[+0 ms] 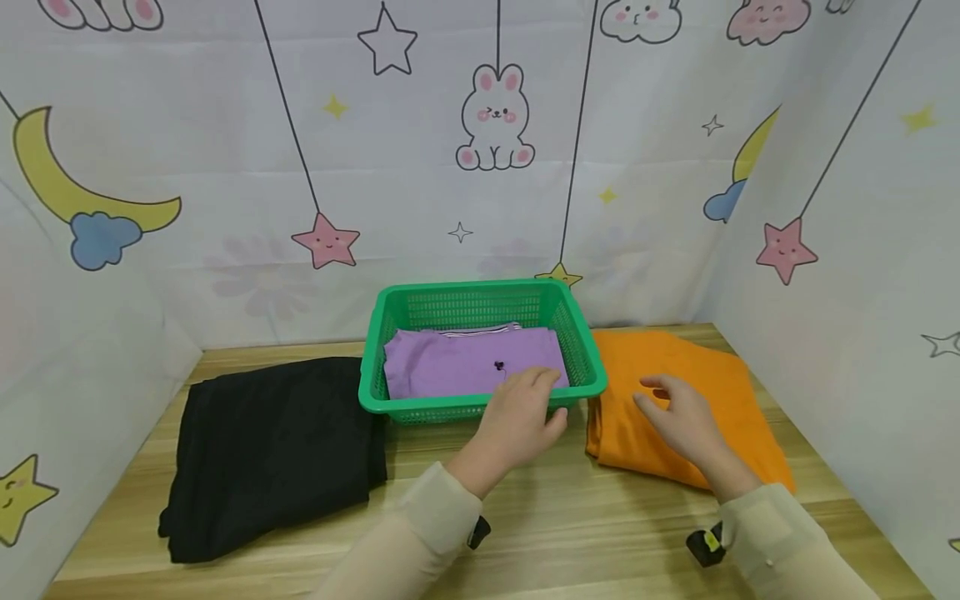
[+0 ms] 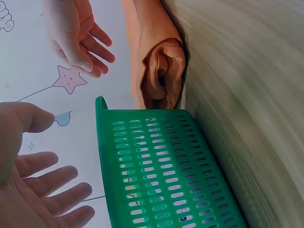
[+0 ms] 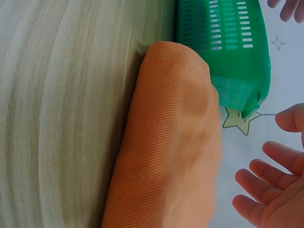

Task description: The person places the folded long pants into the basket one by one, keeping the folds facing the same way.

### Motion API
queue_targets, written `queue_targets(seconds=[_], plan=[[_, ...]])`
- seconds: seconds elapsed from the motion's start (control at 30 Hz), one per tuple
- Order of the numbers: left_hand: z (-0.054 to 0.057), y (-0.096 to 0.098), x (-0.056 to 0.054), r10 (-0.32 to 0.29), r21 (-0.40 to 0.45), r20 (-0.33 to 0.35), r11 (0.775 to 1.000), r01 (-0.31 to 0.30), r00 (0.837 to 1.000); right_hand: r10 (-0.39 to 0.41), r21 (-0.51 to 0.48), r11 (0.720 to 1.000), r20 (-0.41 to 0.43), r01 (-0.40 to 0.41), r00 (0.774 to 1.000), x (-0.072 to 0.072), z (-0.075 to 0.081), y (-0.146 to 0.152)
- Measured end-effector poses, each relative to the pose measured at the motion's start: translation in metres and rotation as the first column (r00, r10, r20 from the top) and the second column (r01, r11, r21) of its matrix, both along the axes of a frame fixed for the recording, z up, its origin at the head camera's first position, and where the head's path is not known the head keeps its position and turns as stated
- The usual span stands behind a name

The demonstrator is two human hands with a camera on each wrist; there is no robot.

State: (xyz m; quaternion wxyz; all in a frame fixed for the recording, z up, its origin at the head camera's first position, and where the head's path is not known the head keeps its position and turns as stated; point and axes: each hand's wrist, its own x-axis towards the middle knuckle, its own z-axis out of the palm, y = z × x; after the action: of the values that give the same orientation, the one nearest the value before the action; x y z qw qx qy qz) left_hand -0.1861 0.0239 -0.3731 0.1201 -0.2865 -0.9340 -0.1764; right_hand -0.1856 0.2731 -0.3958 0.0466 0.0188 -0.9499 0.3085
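A green plastic basket (image 1: 480, 405) holds a folded purple garment (image 1: 457, 362) with a small dark motif on it. Over the basket's front right rim hovers my left hand (image 1: 522, 414), fingers loosely extended; the left wrist view shows it apart from the basket with nothing in its grasp. My right hand (image 1: 682, 419) hangs above a folded orange cloth (image 1: 630, 358), which lies to the right of the basket. In the right wrist view, the fingers (image 3: 270, 173) are spread and hold nothing, away from the ribbed orange fabric.
On the left of the wooden table (image 1: 555, 533) lies a folded black cloth (image 1: 277, 450), close beside the basket. A white curtain (image 1: 420, 192) printed with stars, moons and rabbits encloses the back and sides.
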Motion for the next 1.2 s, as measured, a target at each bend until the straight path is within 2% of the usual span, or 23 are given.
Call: queue_targets(seconds=[0.5,0.93,1.2], plan=[[0.000,0.010,0.003,-0.016,-0.001,-0.002,1.000,0.016,1.000,-0.029,-0.012,0.999,0.026,0.029,0.999,0.002,-0.003,0.005],[-0.004,0.016,0.003,-0.035,-0.011,-0.040,0.999,0.034,0.999,-0.029,-0.022,0.999,0.024,0.030,0.999,0.005,-0.003,0.011],[-0.005,0.021,0.005,-0.047,-0.031,-0.009,0.998,0.047,0.999,-0.038,-0.021,0.999,0.036,0.039,0.999,0.008,-0.003,0.015]])
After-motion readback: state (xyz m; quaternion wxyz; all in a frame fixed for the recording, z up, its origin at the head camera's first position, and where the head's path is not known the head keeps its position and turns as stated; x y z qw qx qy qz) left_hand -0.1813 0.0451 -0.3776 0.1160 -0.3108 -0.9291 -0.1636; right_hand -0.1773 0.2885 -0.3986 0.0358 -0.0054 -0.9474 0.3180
